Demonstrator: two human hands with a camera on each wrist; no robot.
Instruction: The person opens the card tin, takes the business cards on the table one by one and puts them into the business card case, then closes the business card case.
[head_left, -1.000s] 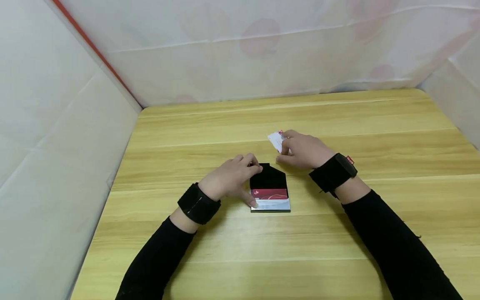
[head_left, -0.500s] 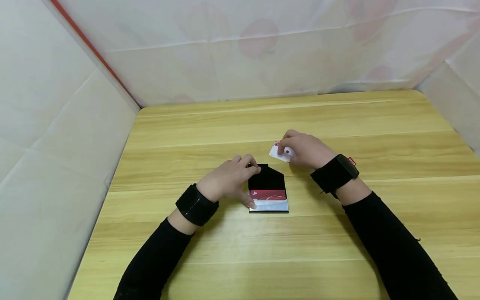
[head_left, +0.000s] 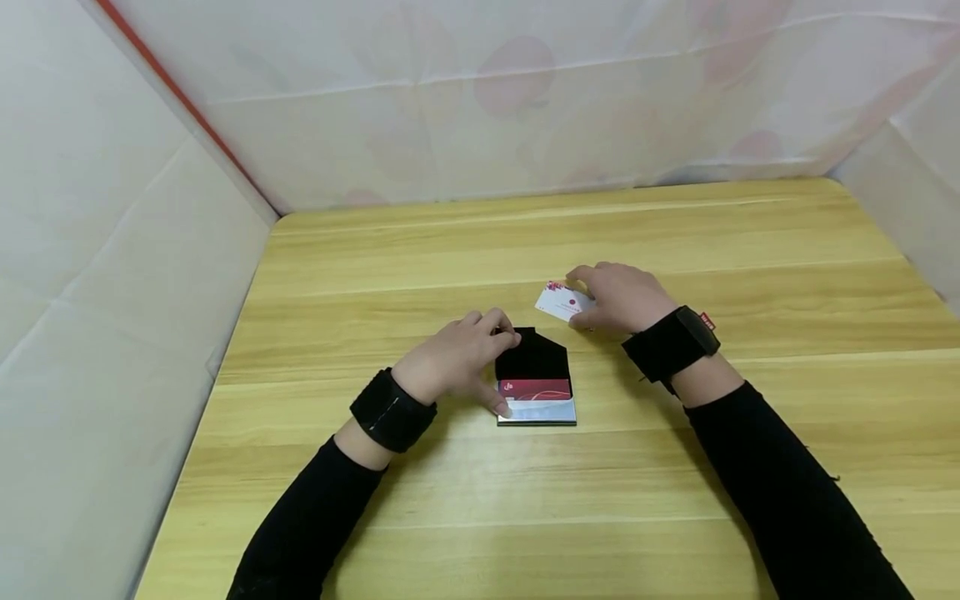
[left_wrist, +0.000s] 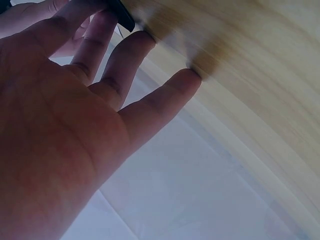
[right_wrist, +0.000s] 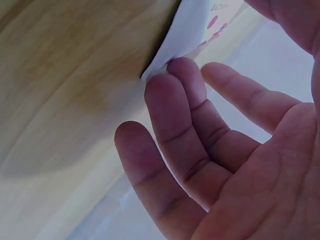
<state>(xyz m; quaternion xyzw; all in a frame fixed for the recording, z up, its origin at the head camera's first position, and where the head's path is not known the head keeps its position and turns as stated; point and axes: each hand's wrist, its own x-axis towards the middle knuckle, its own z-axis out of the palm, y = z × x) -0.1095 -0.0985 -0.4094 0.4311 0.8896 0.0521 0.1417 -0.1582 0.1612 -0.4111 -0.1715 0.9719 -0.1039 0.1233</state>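
A black card case (head_left: pixel 532 360) lies unfolded on the table, its lid tipped back. A dark red card (head_left: pixel 534 389) sits inside above a silvery-white lower part. My left hand (head_left: pixel 457 358) holds the case, thumb on its lower left corner and forefinger at the lid's upper left. In the left wrist view, fingertips (left_wrist: pixel 145 40) show beside the lid's dark edge (left_wrist: pixel 121 14). Right of the case, my right hand (head_left: pixel 618 298) holds a white business card (head_left: pixel 558 302) with pink print between thumb and fingers. The right wrist view shows two fingertips (right_wrist: pixel 167 92) at the edge of this card.
The wooden table (head_left: pixel 480 508) extends around both hands. A pale cloth wall (head_left: pixel 420 133) with faint pink shapes stands behind it, and another white wall (head_left: pixel 112 275) runs along the left. Black bands (head_left: pixel 671 343) are strapped round both wrists.
The white card has turned in my right hand, and more of its printed face shows. The right fingers have shifted along it. My left hand stays on the case.
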